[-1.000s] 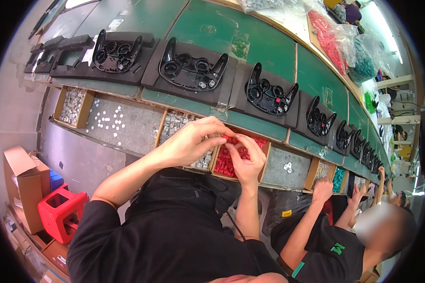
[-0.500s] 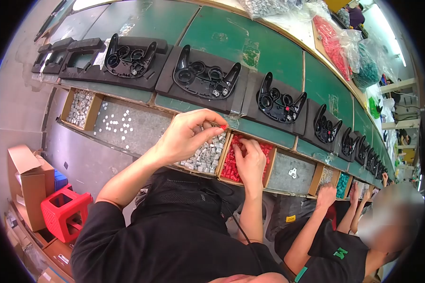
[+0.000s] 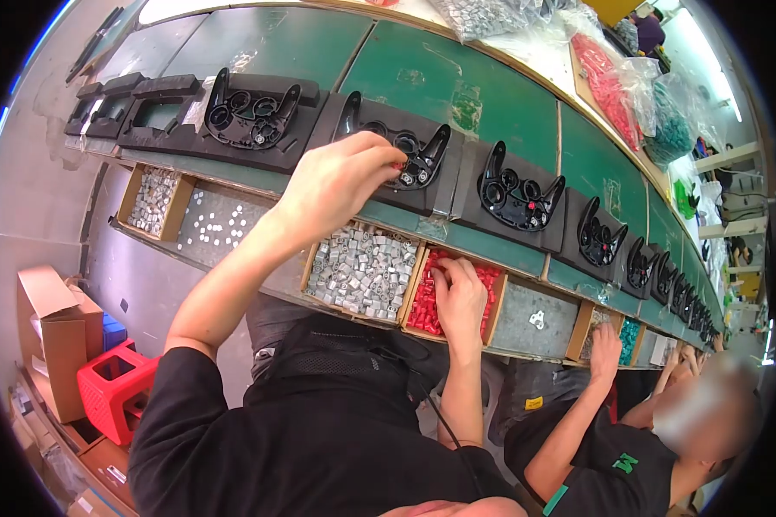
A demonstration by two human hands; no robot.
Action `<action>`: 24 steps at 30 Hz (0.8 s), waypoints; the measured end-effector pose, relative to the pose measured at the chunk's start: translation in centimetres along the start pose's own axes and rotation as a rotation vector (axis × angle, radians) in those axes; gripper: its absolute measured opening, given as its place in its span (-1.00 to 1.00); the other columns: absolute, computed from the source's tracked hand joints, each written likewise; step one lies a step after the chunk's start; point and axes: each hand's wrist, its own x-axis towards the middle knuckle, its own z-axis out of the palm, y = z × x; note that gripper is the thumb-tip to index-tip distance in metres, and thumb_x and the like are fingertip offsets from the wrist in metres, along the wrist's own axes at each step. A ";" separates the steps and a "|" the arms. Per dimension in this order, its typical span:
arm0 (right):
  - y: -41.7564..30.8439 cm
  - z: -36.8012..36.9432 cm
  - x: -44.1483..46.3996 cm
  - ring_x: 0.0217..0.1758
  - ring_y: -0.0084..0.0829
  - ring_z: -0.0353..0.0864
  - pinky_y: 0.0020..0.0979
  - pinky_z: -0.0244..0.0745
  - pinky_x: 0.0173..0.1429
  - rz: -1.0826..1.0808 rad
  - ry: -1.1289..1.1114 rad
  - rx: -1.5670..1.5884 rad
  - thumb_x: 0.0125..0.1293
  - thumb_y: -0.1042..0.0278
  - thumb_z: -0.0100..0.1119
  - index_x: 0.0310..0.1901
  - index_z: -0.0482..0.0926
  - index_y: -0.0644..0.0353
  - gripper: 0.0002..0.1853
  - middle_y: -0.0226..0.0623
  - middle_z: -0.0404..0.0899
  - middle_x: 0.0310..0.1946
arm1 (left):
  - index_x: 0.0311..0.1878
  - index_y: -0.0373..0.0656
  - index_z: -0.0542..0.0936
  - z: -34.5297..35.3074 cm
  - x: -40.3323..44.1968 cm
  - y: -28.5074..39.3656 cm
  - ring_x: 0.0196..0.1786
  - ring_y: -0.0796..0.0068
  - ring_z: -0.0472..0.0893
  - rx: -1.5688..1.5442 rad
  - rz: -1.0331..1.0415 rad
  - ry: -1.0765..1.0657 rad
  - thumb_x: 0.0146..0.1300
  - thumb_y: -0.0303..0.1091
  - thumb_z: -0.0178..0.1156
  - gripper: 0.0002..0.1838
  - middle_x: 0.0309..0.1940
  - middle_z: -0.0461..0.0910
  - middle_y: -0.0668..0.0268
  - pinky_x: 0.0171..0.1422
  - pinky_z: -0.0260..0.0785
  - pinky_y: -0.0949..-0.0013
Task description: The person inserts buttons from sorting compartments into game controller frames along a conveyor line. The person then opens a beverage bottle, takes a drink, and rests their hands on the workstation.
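Note:
My left hand is over a black controller shell, its fingertips pinched on a small red button. The shell lies in a dark foam block, partly hidden by that hand. My right hand is down in a box of red buttons, with thumb and fingers drawn together; whatever they hold is hidden among the red pieces. Beside it is a box of grey buttons. To the right, another controller shell shows a red button fitted in it.
A box of pale parts and scattered white pieces are at left. More shells in foam run right along the green bench. A co-worker's hand reaches into a parts box at right. A red stool stands lower left.
My left hand has moved up from above the boxes to the controller shell, carrying the red button. My right hand has left the pinch near my left and gone down into the red box.

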 end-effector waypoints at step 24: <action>-0.6 1.1 0.1 -0.27 -0.03 0.80 -0.03 0.68 -0.16 0.087 0.082 -0.058 0.36 0.39 0.55 0.00 0.83 0.17 -0.79 -0.19 0.76 -0.26 | -0.02 -0.10 0.90 -0.3 3.1 -1.4 -0.06 0.08 0.79 0.143 0.136 -0.105 0.41 -0.34 0.47 -0.84 -0.04 0.75 0.24 0.05 0.65 0.09</action>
